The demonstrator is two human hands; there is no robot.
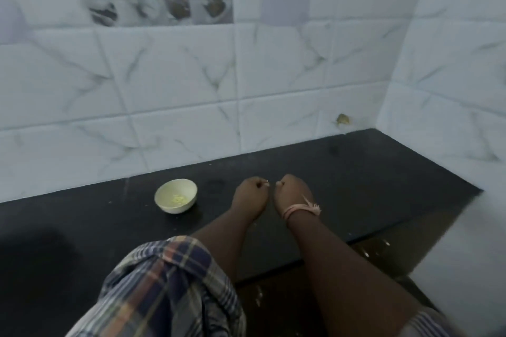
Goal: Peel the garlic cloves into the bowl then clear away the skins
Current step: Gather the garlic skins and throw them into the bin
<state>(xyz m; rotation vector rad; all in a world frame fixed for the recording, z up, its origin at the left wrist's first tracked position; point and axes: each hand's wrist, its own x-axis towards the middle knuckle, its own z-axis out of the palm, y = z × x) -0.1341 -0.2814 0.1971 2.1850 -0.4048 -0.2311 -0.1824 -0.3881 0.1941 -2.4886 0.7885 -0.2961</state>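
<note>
- On the black counter (356, 172), toward its back edge and left of both hands, I see a small round bowl (175, 195): cream, smooth, glossy rim, with a few pale yellow garlic pieces (179, 200) at the bottom.
- Counter is dark polished stone, matte sheen, with faint smudges and a few tiny pale specks near its front edge.
- Back wall (191, 85) and right wall are white marble-look tiles with grey veins; printed picture tiles sit higher up on the left; a small brownish chip or stain (342, 119) marks the back wall near the right corner.
- Left hand (250, 194) is curled into a loose fist over the counter's middle, knuckles away from me; a pale bit shows at its fingertips, too small to name.
- Right hand (291, 194) is curled the same way, just beside the left, fingertips nearly meeting; I can't tell what it pinches, if anything.
- Pink frayed thread band (301, 209) is tied round the right wrist.
- Plaid sleeve (164, 282), blue, orange and white, soft woven cloth, is bunched on the left arm.
- Bowl stands apart from both hands, nearer the left one, not touched.
- Pale skin scraps (383, 243) lie on the dark floor below the counter's front edge.
</note>
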